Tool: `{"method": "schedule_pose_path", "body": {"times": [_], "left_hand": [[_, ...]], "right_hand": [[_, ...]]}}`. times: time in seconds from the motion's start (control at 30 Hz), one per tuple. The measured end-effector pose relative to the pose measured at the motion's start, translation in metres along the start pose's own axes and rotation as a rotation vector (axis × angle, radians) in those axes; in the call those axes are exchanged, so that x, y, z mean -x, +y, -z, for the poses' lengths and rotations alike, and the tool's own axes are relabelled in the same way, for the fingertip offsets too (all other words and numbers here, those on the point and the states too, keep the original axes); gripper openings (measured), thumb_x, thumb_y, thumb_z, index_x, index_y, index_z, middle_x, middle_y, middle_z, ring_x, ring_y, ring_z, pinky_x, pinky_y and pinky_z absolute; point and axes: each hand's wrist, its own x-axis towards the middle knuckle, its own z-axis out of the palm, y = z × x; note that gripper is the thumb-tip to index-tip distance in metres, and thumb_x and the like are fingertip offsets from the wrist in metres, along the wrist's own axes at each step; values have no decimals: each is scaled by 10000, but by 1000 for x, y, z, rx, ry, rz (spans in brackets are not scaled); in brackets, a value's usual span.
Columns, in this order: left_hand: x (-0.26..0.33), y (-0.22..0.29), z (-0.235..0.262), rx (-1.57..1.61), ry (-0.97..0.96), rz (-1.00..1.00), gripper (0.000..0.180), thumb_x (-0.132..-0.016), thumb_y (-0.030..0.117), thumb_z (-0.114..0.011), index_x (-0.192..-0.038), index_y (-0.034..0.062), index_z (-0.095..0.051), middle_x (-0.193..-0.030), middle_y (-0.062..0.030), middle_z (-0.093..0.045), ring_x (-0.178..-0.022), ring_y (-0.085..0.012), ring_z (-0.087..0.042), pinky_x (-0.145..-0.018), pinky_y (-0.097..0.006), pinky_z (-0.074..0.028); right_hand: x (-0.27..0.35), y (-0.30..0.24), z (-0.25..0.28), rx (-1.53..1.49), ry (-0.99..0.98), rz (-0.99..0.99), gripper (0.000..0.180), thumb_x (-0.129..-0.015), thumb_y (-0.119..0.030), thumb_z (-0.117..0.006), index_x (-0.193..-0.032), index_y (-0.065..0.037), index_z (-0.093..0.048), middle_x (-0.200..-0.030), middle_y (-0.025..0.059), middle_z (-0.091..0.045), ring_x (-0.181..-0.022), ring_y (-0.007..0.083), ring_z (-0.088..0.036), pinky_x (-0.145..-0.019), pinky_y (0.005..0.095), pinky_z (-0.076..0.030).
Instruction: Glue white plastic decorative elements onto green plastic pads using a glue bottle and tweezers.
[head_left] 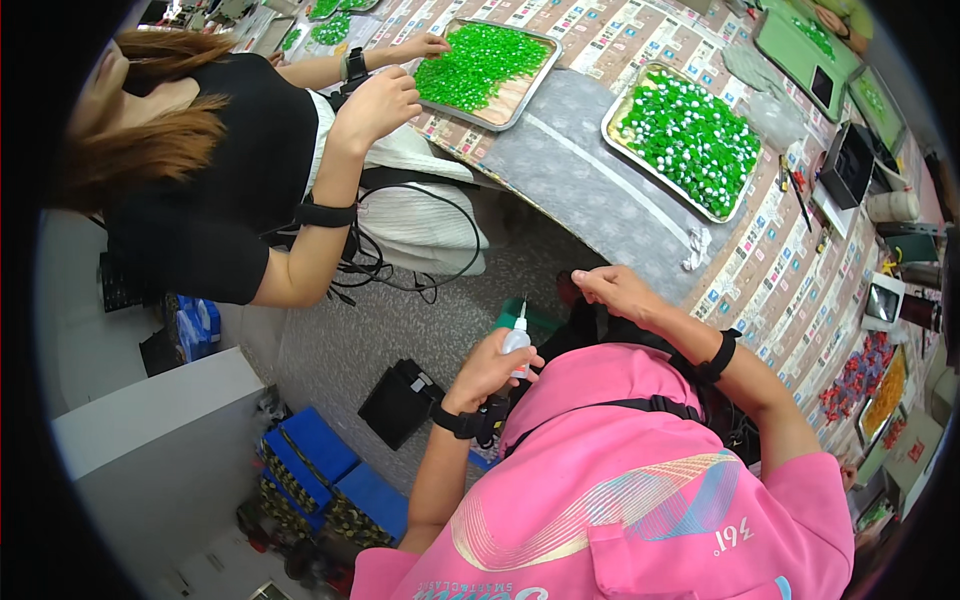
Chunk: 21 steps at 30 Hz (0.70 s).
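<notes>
My left hand (485, 371) is wrapped round a small white squeeze bottle (516, 343). The bottle stands nearly upright, its thin needle tip pointing up, in front of my pink shirt. My right hand (617, 291) is beside the table's near edge, its fingers curled with thumb and forefinger together. Whatever they pinch, if anything, is too small to make out. Beyond that hand, a metal tray (612, 133) of green pieces, many topped with white, rests on the grey mat (572, 150). A crumpled white tissue (695, 248) lies on the mat, closer to my right hand.
To the left a co-worker in black reaches over another tray (540, 72) of green beads. Black cables (385, 275) hang beside that person. A black box (848, 165), tools and trays of coloured pieces stand along the right. Blue cushions (310, 450) are below left.
</notes>
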Motion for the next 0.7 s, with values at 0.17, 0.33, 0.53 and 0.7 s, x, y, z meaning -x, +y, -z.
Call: {"method": "schedule_pose_path", "body": {"times": [0.17, 0.33, 0.53, 0.7], "left_hand": [[0, 12, -11, 17, -26, -5, 338, -907, 173, -579, -1137, -29, -437, -937, -148, -677, -746, -169, -685, -564, -228, -495], [0, 15, -18, 14, -41, -4, 334, -908, 163, -577, -1139, -32, -435, -953, -152, -674, -748, -167, -681, -591, -228, -497], [-21, 3, -18, 3, 56, -139, 300, -897, 145, -606, -1119, 11, -456, -987, -138, -672, -790, -149, -659, -664, -244, -507], [-81, -1, -17, 27, 168, -457, 292, -869, 114, -652, -1123, 54, -522, -1029, -51, -621, -909, -117, -609, -746, -241, -489]], "right_hand": [[-7, 3, -7, 48, -58, -25, 554, -838, -575, -590, -702, -43, -663, -656, 21, -582, -631, 106, -506, -583, 273, -397], [-6, 1, -9, 11, -68, 2, 551, -835, -569, -594, -715, -37, -671, -661, 25, -595, -635, 108, -514, -594, 276, -410], [-4, 6, 7, -38, 24, 43, 546, -850, -561, -578, -678, -47, -643, -643, 9, -566, -603, 99, -489, -553, 277, -380], [7, 18, 40, -273, 124, -54, 486, -864, -537, -575, -671, -91, -589, -602, -40, -480, -550, 65, -409, -462, 245, -290]]}}
